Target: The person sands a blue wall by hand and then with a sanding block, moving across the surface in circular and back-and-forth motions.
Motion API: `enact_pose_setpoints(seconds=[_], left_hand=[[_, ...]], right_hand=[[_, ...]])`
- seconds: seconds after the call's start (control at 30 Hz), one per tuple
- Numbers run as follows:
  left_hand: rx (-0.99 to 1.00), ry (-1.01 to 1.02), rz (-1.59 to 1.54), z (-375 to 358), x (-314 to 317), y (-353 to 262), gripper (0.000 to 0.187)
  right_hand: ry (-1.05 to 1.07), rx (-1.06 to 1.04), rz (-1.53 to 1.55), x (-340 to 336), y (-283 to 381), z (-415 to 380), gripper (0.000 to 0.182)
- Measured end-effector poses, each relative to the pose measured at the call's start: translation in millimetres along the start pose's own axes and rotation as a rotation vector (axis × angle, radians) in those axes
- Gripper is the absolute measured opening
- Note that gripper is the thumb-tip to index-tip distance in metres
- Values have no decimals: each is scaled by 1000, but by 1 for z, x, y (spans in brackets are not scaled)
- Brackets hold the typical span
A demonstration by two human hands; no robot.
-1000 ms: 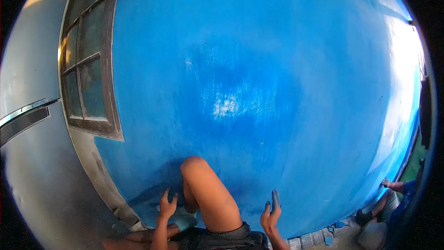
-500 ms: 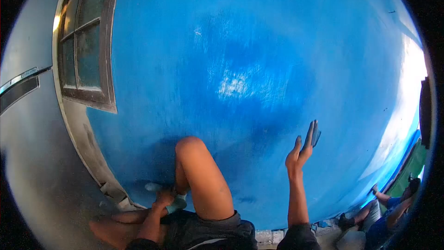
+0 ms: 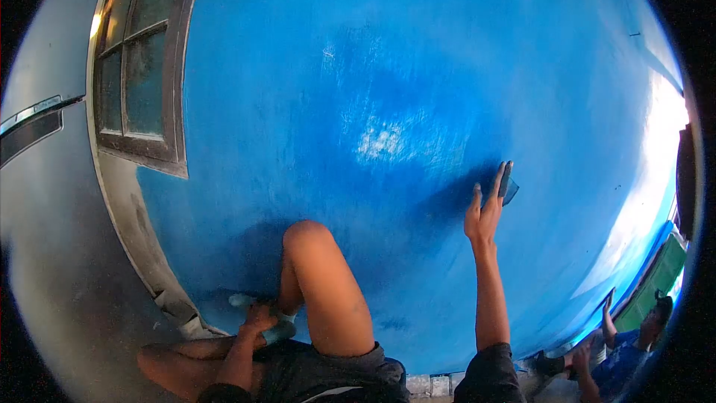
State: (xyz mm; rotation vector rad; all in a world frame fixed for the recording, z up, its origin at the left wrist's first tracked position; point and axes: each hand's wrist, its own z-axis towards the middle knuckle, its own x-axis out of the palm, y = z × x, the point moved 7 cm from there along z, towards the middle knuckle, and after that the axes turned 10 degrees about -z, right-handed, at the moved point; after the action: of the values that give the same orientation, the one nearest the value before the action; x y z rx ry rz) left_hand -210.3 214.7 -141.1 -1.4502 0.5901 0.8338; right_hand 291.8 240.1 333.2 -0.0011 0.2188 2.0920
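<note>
Against the blue wall [image 3: 418, 104], my right hand [image 3: 486, 216] is raised with its fingers pointing up. It presses a dark, flat piece like sandpaper [image 3: 511, 192] to the wall, and part of that piece sticks out past the fingers on the right. Low on the left, my left hand [image 3: 259, 318] is closed over my foot in its grey-green sock [image 3: 279, 330], in front of my ankle. My bent knee [image 3: 307, 235] rises between the two hands, close to the wall.
A brown-framed window [image 3: 143, 67] is at upper left, beside a grey metallic surface with a handle [image 3: 33, 123]. At lower right another person in a blue shirt [image 3: 625, 362] sits with a hand [image 3: 608, 302] up at the wall. A green panel [image 3: 664, 276] stands behind.
My right hand has moved up the wall with the dark flat piece and tilted slightly right. My left hand stays at the foot. The other person's arm has risen along the wall.
</note>
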Motion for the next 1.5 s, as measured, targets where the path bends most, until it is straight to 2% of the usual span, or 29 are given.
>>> enact_pose_setpoints(seconds=[0.17,0.23,0.37,0.43,0.47,0.53,0.57,0.63,0.7,0.77,0.87,1.0,1.07,1.13,1.17,1.23,1.27,1.33,1.37,1.43,1.5], left_hand=[[36,-41,64,9,11,7,58],[3,47,90,20,22,19,56],[-81,58,6,23,19,16,53],[88,85,34,35,38,30,51],[85,94,29,31,42,31,51],[-34,37,103,7,7,-4,49],[-34,41,102,9,13,2,49],[70,-142,139,14,14,6,50],[40,-83,99,7,3,-5,51],[7,-23,61,4,1,-9,53],[73,45,-20,18,17,11,55],[22,-107,12,9,12,9,56],[-3,-155,49,6,7,5,57],[30,10,143,18,21,15,56],[41,-2,134,23,22,19,56],[107,-76,-103,21,22,11,56],[115,-84,-125,21,20,4,56],[49,-83,171,-2,-8,-29,54],[53,-86,146,7,1,-22,54],[-99,118,31,24,30,11,50],[-105,62,10,18,22,5,47]], right_hand=[[16,-31,-101,13,-3,-5,64],[19,-39,-137,16,-2,-5,64],[4,-23,-155,21,-2,-1,66],[7,-15,-155,21,-1,-1,67],[10,-21,-214,23,0,2,67],[23,-26,-274,26,3,10,67],[16,-23,-303,26,5,16,67],[11,-21,-339,29,8,32,67],[-12,22,-431,31,7,51,67],[-37,49,-410,33,15,71,68],[-100,59,-353,42,26,97,68],[-102,23,-377,59,63,115,68],[-118,-114,-525,71,94,116,70],[-119,-145,-522,80,113,117,72],[-115,-104,-532,81,119,119,73],[-119,-82,-547,81,127,125,73],[-131,-53,-498,83,128,128,72],[-139,-52,-454,90,133,135,71],[-150,-62,-426,92,137,137,71],[-158,-89,-403,97,145,140,71],[-156,-142,-379,105,158,146,71]])
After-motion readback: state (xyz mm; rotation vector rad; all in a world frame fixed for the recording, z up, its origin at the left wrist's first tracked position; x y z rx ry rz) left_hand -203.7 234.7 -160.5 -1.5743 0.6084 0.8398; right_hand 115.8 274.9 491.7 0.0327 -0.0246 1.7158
